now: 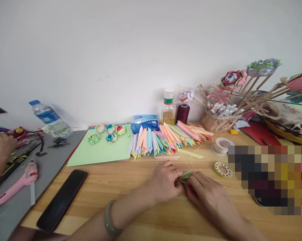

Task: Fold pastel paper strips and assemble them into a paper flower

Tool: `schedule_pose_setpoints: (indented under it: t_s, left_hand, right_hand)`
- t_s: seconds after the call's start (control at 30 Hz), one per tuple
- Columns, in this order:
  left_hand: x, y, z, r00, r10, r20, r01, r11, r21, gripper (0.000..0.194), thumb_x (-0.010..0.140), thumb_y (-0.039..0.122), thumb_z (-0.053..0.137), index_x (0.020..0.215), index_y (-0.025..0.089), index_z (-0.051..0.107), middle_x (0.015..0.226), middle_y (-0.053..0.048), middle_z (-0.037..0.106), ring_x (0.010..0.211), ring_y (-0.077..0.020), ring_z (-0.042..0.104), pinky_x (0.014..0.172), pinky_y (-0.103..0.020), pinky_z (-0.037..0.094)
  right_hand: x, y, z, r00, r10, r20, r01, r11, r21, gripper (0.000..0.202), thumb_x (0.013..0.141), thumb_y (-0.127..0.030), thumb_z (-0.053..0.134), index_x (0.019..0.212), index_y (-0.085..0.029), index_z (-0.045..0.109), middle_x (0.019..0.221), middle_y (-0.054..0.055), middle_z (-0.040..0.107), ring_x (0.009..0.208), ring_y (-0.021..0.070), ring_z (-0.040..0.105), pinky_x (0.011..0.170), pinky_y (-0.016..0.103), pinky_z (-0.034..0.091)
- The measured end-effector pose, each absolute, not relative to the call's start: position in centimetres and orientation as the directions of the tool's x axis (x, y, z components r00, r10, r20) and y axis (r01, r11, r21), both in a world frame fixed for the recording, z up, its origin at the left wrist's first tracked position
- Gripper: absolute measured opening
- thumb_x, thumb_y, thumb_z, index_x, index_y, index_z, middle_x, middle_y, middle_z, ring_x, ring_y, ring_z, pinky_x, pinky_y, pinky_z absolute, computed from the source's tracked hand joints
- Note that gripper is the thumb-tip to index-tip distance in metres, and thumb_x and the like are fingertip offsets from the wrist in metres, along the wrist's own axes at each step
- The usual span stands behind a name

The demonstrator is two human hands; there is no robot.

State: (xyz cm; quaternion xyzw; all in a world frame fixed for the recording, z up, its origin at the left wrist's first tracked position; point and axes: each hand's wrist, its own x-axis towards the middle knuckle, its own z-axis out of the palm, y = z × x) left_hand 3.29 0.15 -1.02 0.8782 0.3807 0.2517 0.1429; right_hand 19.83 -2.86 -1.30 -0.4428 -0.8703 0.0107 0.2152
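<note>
Both of my hands meet over the wooden table, around a small green folded paper piece [185, 175]. My left hand [165, 180], with a ring and a bracelet on that arm, pinches its left side. On the other side, the fingers of my right hand [206, 190] are closed on it, hiding much of the paper. A thin tan cord [191, 159] rises in a loop from near my right fingers. Just beyond my hands lies a large pile of folded coloured paper strips [151, 142], with a loose pink strip [167, 157] in front.
Paper flowers [111, 138] sit on a green sheet [98, 157]. A phone [62, 201] and a pink glue gun [22, 180] lie left, near another person's hand [2, 147]. Cord spool [222, 147], tape roll [223, 169] and basket [220, 122] stand right. A bottle [168, 108] stands behind.
</note>
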Motion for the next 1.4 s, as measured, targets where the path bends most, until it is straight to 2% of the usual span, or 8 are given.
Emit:
schedule_pose_setpoints:
  t_s: [0.17, 0.33, 0.43, 0.6, 0.77, 1.0, 1.23, 1.4]
  left_hand:
    - [3.2, 0.0, -0.7, 0.585, 0.757, 0.292, 0.588, -0.644, 0.489, 0.012, 0.063, 0.009, 0.048, 0.070, 0.017, 0.054, 0.068, -0.002, 0.057, 0.073, -0.0162, 0.049, 0.068, -0.027, 0.042]
    - [2.1, 0.8, 0.1, 0.489, 0.870, 0.058, 0.394, -0.280, 0.875, 0.008, 0.076, 0.022, 0.048, 0.078, 0.016, 0.053, 0.075, -0.002, 0.060, 0.068, -0.0122, 0.054, 0.064, -0.023, 0.044]
    - [1.6, 1.3, 0.4, 0.376, 0.926, 0.016, 0.337, -0.153, 0.929, 0.012, 0.076, 0.014, 0.041, 0.080, 0.014, 0.052, 0.077, -0.003, 0.061, 0.069, -0.0114, 0.055, 0.065, -0.023, 0.044]
    - [1.3, 1.3, 0.9, 0.460, 0.887, 0.047, 0.495, -0.300, 0.816, 0.040, 0.061, 0.008, 0.053, 0.100, 0.017, 0.054, 0.102, -0.005, 0.060, 0.069, -0.0125, 0.055, 0.067, -0.026, 0.045]
    - [1.3, 1.2, 1.2, 0.642, 0.763, 0.069, 0.519, -0.499, 0.694, 0.056, 0.063, 0.019, 0.062, 0.117, 0.021, 0.049, 0.125, -0.005, 0.051, 0.109, -0.0209, 0.048, 0.095, -0.034, 0.035]
    - [1.3, 1.3, 0.8, 0.583, 0.801, 0.138, 0.600, -0.539, 0.592, 0.031, 0.066, 0.012, 0.060, 0.096, 0.020, 0.061, 0.103, -0.003, 0.061, 0.103, -0.0192, 0.047, 0.089, -0.032, 0.038]
    - [2.0, 1.0, 0.1, 0.524, 0.834, 0.174, 0.648, -0.523, 0.554, 0.016, 0.072, 0.032, 0.063, 0.083, 0.022, 0.068, 0.069, -0.002, 0.063, 0.087, -0.0192, 0.047, 0.076, -0.030, 0.040]
    - [1.8, 1.3, -0.2, 0.672, 0.707, 0.220, 0.604, -0.695, 0.389, 0.022, 0.083, 0.026, 0.048, 0.081, 0.017, 0.067, 0.068, -0.004, 0.061, 0.075, -0.0166, 0.050, 0.069, -0.028, 0.040]
  right_hand:
    - [19.9, -2.6, -1.4, -0.499, 0.779, 0.380, 0.761, 0.603, -0.237, 0.018, 0.083, -0.014, 0.041, 0.067, -0.019, 0.048, 0.064, 0.001, 0.053, 0.059, 0.0144, 0.050, 0.053, 0.025, 0.036]
    - [21.0, -1.9, -1.0, -0.496, 0.801, 0.336, 0.745, 0.591, -0.308, 0.014, 0.082, -0.013, 0.040, 0.075, -0.019, 0.050, 0.073, 0.003, 0.057, 0.068, 0.0156, 0.053, 0.060, 0.026, 0.041]
    - [21.7, -1.4, -0.2, -0.521, 0.791, 0.322, 0.740, 0.606, -0.291, 0.014, 0.081, -0.012, 0.040, 0.082, -0.019, 0.052, 0.084, 0.005, 0.059, 0.078, 0.0175, 0.055, 0.066, 0.029, 0.044]
    - [20.9, -1.8, 0.6, -0.455, 0.803, 0.385, 0.813, 0.551, -0.188, 0.020, 0.078, -0.030, 0.049, 0.095, -0.019, 0.052, 0.098, 0.009, 0.059, 0.091, 0.0244, 0.054, 0.072, 0.037, 0.045]
    - [19.6, -2.7, 0.2, -0.419, 0.864, 0.278, 0.836, 0.487, -0.254, 0.041, 0.070, -0.037, 0.059, 0.105, -0.018, 0.049, 0.106, 0.010, 0.056, 0.093, 0.0255, 0.055, 0.075, 0.039, 0.046]
    - [20.1, -1.9, 0.7, -0.447, 0.886, 0.121, 0.813, 0.459, -0.358, 0.026, 0.070, -0.011, 0.051, 0.095, -0.017, 0.053, 0.092, 0.008, 0.059, 0.089, 0.0232, 0.055, 0.076, 0.037, 0.044]
    - [19.9, -1.2, 0.0, -0.524, 0.824, 0.218, 0.794, 0.564, -0.225, 0.012, 0.084, -0.020, 0.048, 0.084, -0.020, 0.060, 0.077, 0.004, 0.060, 0.074, 0.0211, 0.054, 0.066, 0.034, 0.040]
    - [20.2, -0.6, 0.3, -0.678, 0.706, 0.204, 0.667, 0.708, -0.233, 0.019, 0.087, -0.016, 0.041, 0.080, -0.018, 0.059, 0.075, 0.004, 0.058, 0.069, 0.0180, 0.050, 0.064, 0.031, 0.037]
